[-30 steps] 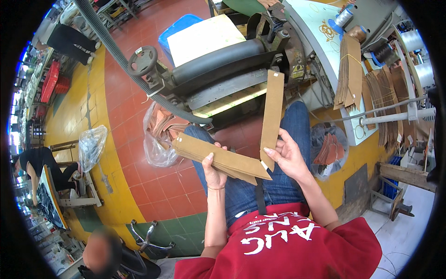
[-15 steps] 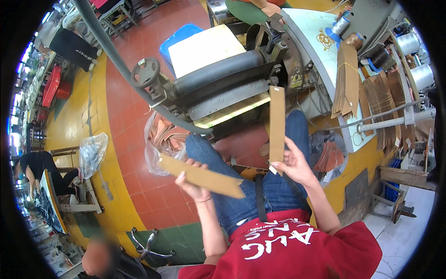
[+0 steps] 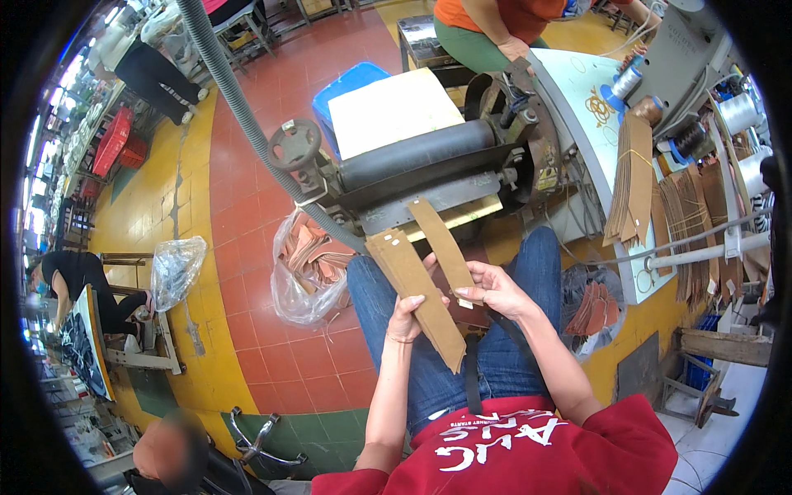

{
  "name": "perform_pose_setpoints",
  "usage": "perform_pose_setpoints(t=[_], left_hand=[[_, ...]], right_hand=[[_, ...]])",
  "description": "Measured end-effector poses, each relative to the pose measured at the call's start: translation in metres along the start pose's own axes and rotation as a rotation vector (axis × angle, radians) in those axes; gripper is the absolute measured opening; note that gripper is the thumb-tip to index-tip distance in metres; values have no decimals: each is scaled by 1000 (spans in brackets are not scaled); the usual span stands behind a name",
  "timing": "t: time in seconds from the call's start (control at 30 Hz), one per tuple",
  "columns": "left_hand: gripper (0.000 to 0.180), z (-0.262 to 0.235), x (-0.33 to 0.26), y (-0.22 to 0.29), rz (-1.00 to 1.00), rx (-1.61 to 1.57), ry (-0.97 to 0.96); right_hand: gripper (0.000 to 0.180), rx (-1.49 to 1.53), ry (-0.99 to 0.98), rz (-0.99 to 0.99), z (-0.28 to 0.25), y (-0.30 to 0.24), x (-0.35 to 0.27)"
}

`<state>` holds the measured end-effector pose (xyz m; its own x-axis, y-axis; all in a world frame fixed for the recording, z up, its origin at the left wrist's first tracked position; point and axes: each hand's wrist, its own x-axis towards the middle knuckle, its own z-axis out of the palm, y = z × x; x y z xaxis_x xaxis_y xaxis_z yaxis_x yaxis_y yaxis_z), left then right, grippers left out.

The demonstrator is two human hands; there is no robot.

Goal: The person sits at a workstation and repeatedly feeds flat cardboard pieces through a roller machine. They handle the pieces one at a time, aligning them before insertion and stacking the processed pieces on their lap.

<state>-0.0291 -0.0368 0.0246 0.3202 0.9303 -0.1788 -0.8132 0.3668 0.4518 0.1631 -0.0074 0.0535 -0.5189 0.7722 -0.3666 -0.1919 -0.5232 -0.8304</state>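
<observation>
My left hand is closed around a small stack of long brown leather-like strips, its thumb on top. The stack slants from the machine's front edge down over my lap. In my right hand, thumb and fingers pinch the lower end of a strip of the same brown material. That strip's far end lies over the front plate of the roller machine. Small white labels show on some strip ends. The fingers of my left hand are partly hidden beneath the stack.
A handwheel and grey hose flank the machine's left. A pale board lies behind the roller. Bundled brown strips and thread spools rest on the right table. Bags of pinkish pieces stand beside my knees. A co-worker sits beyond.
The stack in my left hand has swung rightward and turned steeper, meeting the other strip. My right hand has moved left, tilting its strip leftward. The view has shifted slightly.
</observation>
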Motion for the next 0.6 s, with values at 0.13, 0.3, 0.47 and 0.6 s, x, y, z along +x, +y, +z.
perform_pose_setpoints(t=[0.13,0.3,0.47,0.6], left_hand=[[78,-18,7,-5,-35,99,48],[70,-43,-10,-18,-72,100,56],[54,-54,-31,-24,-94,-36,186],[53,-57,-28,-27,-76,-70,205]], right_hand=[[43,102,114,78,-14,23,7],[40,244,141,36,-35,23,61],[38,426,418,-88,-40,30,100],[35,451,564,214,-22,79,38]])
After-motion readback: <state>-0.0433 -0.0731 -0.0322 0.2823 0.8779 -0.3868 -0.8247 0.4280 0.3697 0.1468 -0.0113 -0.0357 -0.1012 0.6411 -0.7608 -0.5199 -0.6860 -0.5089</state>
